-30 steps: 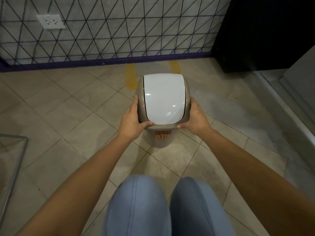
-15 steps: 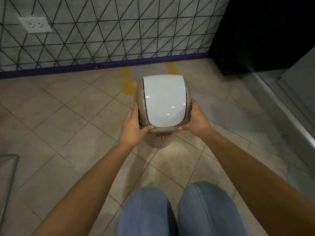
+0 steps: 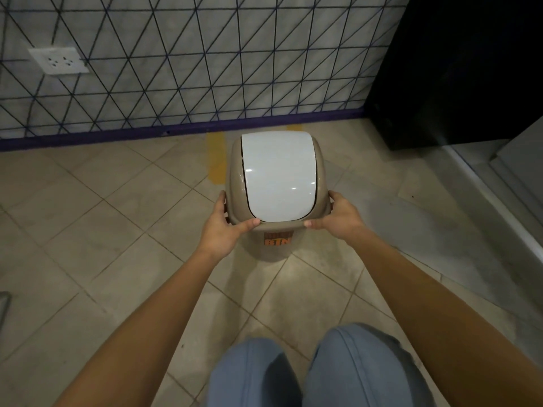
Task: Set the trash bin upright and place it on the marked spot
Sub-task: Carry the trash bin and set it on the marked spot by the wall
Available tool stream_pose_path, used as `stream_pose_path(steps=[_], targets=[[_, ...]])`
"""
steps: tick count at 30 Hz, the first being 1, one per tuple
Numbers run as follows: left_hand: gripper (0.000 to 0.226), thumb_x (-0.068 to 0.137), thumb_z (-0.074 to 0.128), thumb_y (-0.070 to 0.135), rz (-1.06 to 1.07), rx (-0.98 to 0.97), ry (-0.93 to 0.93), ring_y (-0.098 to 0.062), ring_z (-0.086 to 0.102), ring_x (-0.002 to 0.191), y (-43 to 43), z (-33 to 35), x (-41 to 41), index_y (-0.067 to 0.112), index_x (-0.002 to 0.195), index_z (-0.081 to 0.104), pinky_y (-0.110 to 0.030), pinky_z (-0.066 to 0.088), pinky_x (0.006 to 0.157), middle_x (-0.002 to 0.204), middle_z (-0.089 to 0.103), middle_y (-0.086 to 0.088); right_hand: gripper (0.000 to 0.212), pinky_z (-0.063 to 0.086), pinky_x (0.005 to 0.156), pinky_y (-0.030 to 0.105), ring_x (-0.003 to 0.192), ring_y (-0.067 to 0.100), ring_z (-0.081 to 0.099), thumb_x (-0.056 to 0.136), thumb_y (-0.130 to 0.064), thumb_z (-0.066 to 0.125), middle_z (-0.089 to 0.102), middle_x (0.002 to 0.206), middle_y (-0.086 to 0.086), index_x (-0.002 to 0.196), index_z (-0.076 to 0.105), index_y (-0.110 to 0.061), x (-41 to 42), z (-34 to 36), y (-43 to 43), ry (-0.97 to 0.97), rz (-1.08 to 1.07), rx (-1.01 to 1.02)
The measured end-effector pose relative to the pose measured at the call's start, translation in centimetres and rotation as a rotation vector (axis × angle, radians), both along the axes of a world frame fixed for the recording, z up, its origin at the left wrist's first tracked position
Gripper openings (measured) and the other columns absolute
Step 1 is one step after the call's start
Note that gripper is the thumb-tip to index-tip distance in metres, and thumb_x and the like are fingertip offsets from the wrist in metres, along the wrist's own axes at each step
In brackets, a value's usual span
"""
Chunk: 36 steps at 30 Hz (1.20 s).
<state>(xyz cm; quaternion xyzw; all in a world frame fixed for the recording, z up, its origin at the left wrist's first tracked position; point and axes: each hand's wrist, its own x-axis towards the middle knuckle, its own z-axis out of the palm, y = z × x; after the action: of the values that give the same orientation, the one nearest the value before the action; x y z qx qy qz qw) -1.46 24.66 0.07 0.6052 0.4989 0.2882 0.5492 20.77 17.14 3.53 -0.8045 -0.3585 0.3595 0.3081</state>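
A small beige trash bin (image 3: 277, 248) with a white swing lid (image 3: 279, 176) and an orange label stands upright in the middle of the view, seen from above. My left hand (image 3: 221, 227) clasps the left side of its top rim, thumb on the front edge. My right hand (image 3: 338, 215) clasps the right side the same way. Yellow tape marks (image 3: 216, 160) lie on the tiled floor just behind and left of the bin, by the wall; a second strip (image 3: 294, 127) peeks out behind the lid. Whether the bin's base touches the floor is hidden.
A wall with a triangle-pattern grid (image 3: 188, 69) and a purple skirting runs across the back, with a white socket (image 3: 58, 60) at the left. A dark cabinet (image 3: 452, 69) fills the back right corner. A raised ledge (image 3: 499, 201) runs along the right. My knees (image 3: 317, 371) are below.
The bin, held in both hands, has moved forward toward the wall and the yellow marks. My grip on its rim is unchanged.
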Motion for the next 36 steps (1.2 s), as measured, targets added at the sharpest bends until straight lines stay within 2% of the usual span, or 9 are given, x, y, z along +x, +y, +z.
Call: stream_pose_path(steps=[3, 5, 9, 15, 18, 21, 24, 30, 36], targets=[[0.102, 0.07, 0.08, 0.023, 0.029, -0.02, -0.007, -0.01, 0.049, 0.11, 1.0, 0.0, 0.8, 0.02, 0.149, 0.015, -0.003, 0.045, 0.069, 0.142, 0.043, 0.001, 0.096, 0.04, 0.103, 0.036, 0.126, 0.028, 0.046, 0.06, -0.014, 0.085, 0.049, 0.138, 0.011, 0.14, 0.032, -0.009, 0.7, 0.0, 1.3, 0.012, -0.022, 0.002], [0.102, 0.07, 0.08, 0.024, 0.036, -0.022, -0.005, -0.01, 0.05, 0.11, 1.8, 0.0, 1.4, 0.021, 0.149, 0.016, -0.008, 0.046, 0.075, 0.142, 0.044, 0.0, 0.095, 0.041, 0.102, 0.036, 0.125, 0.027, 0.047, 0.059, -0.014, 0.085, 0.049, 0.137, 0.01, 0.139, 0.033, -0.01, 1.3, -0.1, 2.2, 0.02, -0.037, 0.006], [0.103, 0.069, 0.081, 0.025, 0.046, -0.025, -0.004, -0.018, 0.05, 0.119, 3.4, 0.1, 2.5, 0.02, 0.15, 0.017, -0.033, 0.046, 0.098, 0.144, 0.043, -0.003, 0.092, 0.04, 0.095, 0.03, 0.124, 0.025, 0.048, 0.06, -0.015, 0.085, 0.051, 0.136, 0.007, 0.137, 0.036, -0.011, 2.3, -0.1, 3.9, 0.025, -0.035, 0.036], [0.101, 0.07, 0.08, 0.026, 0.045, -0.02, 0.018, -0.023, 0.052, 0.121, 5.8, 0.1, 3.7, 0.022, 0.149, 0.018, -0.043, 0.046, 0.101, 0.141, 0.047, -0.004, 0.092, 0.039, 0.088, 0.026, 0.121, 0.025, 0.05, 0.059, -0.018, 0.085, 0.053, 0.134, 0.007, 0.136, 0.036, -0.01, 3.6, -0.2, 6.6, 0.0, -0.003, 0.047], [0.102, 0.071, 0.08, 0.025, 0.063, -0.036, 0.014, -0.022, 0.053, 0.12, 7.0, -0.1, 4.0, 0.021, 0.15, 0.016, -0.04, 0.047, 0.099, 0.142, 0.047, -0.004, 0.093, 0.039, 0.091, 0.028, 0.123, 0.025, 0.048, 0.058, -0.018, 0.086, 0.051, 0.136, 0.007, 0.136, 0.035, -0.009, 4.2, -0.4, 8.1, 0.014, 0.001, 0.032], [0.102, 0.072, 0.079, 0.022, 0.052, -0.04, 0.003, -0.021, 0.053, 0.119, 8.4, -0.3, 4.3, 0.02, 0.15, 0.014, -0.03, 0.048, 0.093, 0.142, 0.045, -0.004, 0.098, 0.038, 0.099, 0.03, 0.126, 0.024, 0.045, 0.057, -0.013, 0.086, 0.047, 0.138, 0.006, 0.137, 0.031, -0.009, 4.8, -0.6, 9.7, 0.07, 0.012, -0.002], [0.1, 0.073, 0.078, 0.02, 0.053, -0.048, -0.027, -0.019, 0.052, 0.12, 9.3, -0.5, 4.6, 0.018, 0.151, 0.013, -0.025, 0.047, 0.091, 0.143, 0.044, -0.005, 0.099, 0.039, 0.105, 0.038, 0.127, 0.025, 0.045, 0.059, -0.007, 0.084, 0.046, 0.14, 0.007, 0.14, 0.027, -0.009, 4.9, -0.7, 11.0, 0.145, -0.012, -0.034], [0.1, 0.073, 0.078, 0.024, 0.041, -0.023, -0.033, -0.021, 0.047, 0.127, 10.9, -0.2, 4.7, 0.018, 0.15, 0.014, -0.038, 0.043, 0.104, 0.147, 0.04, -0.003, 0.1, 0.035, 0.105, 0.036, 0.132, 0.027, 0.038, 0.063, -0.007, 0.081, 0.038, 0.146, 0.007, 0.143, 0.022, -0.012, 4.8, -0.4, 12.7, 0.148, -0.014, -0.04], [0.102, 0.074, 0.076, 0.027, 0.052, -0.022, -0.043, -0.019, 0.042, 0.131, 12.5, -0.1, 4.7, 0.019, 0.151, 0.01, -0.033, 0.04, 0.105, 0.151, 0.034, -0.001, 0.098, 0.034, 0.107, 0.037, 0.134, 0.027, 0.036, 0.066, -0.006, 0.079, 0.036, 0.148, 0.007, 0.144, 0.02, -0.013, 4.2, -0.8, 14.6, 0.14, -0.05, -0.008]])
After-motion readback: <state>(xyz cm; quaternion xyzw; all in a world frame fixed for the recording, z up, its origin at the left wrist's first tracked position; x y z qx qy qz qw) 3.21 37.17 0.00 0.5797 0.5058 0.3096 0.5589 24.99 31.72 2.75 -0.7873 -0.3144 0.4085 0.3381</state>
